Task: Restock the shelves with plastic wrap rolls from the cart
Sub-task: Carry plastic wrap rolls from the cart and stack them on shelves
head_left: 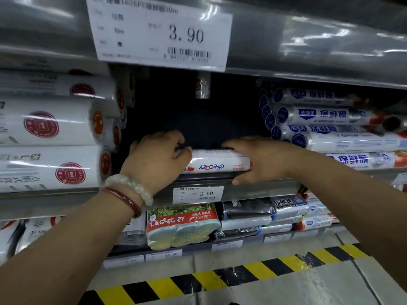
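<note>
Both hands work one plastic wrap roll [218, 161] lying lengthwise at the front edge of the middle shelf [55, 195], in the dark gap between two stocked stacks. The roll is white with upside-down GEECOZY print, so it sits label-inverted, long axis along the shelf front, probably so the next rolls can stack on it in rows like the neighbours.

Left hand [157, 158] grip: fingers curled over the roll's left end, thumb side at the top, holding it. It wears a pale bead bracelet [130, 188] and a red bangle [123, 200] at the wrist. Right hand [257, 160] grip: fingers laid over the top of the roll's right end, thumb down on the shelf lip below, wrapping that end; looks like a steadying hold, to square the roll against the edge.

To the left, white rolls with red seals [50, 148] are stacked high. To the right, blue-labelled wrap rolls [326, 126] are piled up. Both stacks wall in the gap, so the roll has to go in level between them. A 3.50 price tag [198, 194] sits right under the roll, a 3.90 price tag [160, 29] hangs above. On the lower shelf sit GEECOZY garbage bags [182, 225]. Hazard tape [220, 280] runs across the floor.

Cart not in view. Gap is mostly empty, so the restock looks early.
</note>
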